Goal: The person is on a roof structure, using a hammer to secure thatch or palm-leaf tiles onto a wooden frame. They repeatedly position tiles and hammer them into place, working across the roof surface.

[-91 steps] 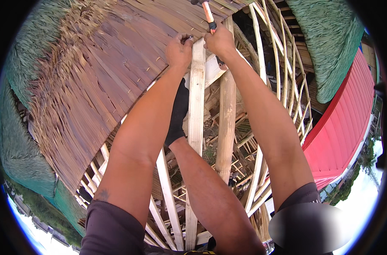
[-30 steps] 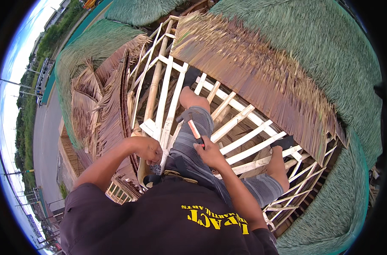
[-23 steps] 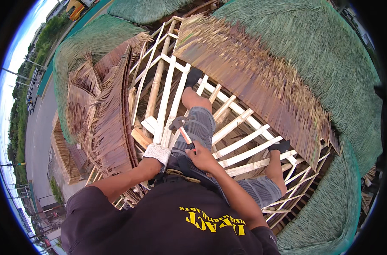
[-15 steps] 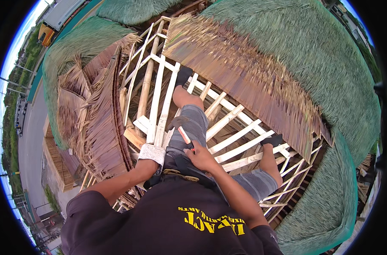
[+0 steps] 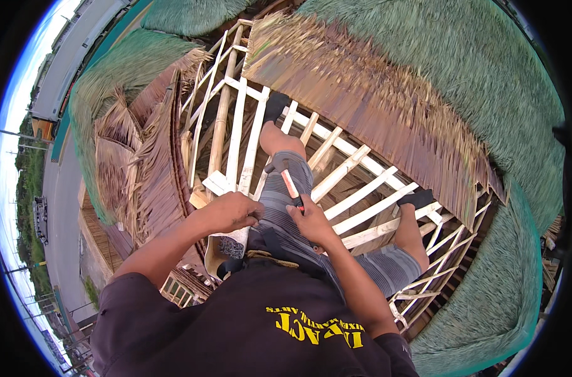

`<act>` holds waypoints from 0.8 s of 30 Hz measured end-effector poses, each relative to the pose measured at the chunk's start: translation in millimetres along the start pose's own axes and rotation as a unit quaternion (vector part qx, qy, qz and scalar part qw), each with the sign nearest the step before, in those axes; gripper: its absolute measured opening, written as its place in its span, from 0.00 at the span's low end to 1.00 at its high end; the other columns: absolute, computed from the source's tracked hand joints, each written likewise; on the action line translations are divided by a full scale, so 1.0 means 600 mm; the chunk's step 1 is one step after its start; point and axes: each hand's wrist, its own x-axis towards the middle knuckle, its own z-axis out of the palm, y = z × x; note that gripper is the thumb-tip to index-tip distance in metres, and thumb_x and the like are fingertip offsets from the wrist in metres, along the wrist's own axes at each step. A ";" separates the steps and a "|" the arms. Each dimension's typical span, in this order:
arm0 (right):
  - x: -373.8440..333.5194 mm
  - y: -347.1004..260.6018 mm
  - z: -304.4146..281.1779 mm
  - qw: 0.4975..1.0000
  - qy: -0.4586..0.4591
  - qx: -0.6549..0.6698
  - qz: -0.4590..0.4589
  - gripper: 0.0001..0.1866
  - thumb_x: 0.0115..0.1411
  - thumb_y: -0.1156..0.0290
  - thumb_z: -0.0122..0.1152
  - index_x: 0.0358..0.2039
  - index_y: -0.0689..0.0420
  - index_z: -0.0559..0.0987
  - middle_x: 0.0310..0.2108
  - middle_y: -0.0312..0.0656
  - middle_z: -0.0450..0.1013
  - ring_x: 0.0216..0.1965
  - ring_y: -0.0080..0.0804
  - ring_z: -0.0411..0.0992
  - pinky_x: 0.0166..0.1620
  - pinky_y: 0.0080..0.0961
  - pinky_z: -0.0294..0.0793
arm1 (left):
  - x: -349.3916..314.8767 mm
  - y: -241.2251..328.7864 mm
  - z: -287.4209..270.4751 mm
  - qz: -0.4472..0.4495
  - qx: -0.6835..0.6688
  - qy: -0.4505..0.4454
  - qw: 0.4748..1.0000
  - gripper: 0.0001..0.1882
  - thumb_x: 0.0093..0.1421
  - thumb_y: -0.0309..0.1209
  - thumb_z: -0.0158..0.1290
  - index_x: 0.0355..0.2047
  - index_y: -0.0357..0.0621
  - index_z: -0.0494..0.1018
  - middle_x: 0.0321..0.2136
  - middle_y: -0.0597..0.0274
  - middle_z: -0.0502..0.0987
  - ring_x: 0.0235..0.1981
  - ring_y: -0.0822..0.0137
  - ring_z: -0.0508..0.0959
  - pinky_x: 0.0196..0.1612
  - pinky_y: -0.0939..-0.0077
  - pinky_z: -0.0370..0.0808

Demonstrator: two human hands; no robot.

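Observation:
My right hand [image 5: 311,221] is wrapped round the red-and-white handle of a hammer [image 5: 288,182]. The hammer's dark head points away from me, above my thigh in grey striped shorts. Over the left side of my lap, my left hand [image 5: 226,212] is closed, its fingertips pressed together; whatever is between them is too small or hidden to name. Just below it, a pale pouch [image 5: 212,254] at my waist hangs with its mouth showing, and many small dark grey nails [image 5: 231,247] lie inside.
I sit on a roof frame of pale wooden strips [image 5: 367,188] with gaps between them. Brown palm thatch panels [image 5: 361,107] lie ahead, and a stack of thatch [image 5: 163,163] stands at left. Green-netted thatch roofs [image 5: 449,56] surround the frame. A road [image 5: 63,213] runs far below at left.
My left hand has come up out of the pouch at my waist, and its fingers are now pinched above it. The hammer stays in my right hand, almost unmoved.

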 end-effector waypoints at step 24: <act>0.033 0.677 -0.727 0.868 0.368 0.024 0.332 0.19 0.75 0.59 0.47 0.56 0.61 0.69 0.26 0.42 0.73 0.21 0.27 0.71 0.26 0.32 0.71 | 1.323 0.160 0.530 0.090 -0.161 0.003 0.983 0.13 0.59 0.30 0.58 0.43 0.38 0.80 0.34 0.52 0.85 0.37 0.56 0.85 0.43 0.62 0.79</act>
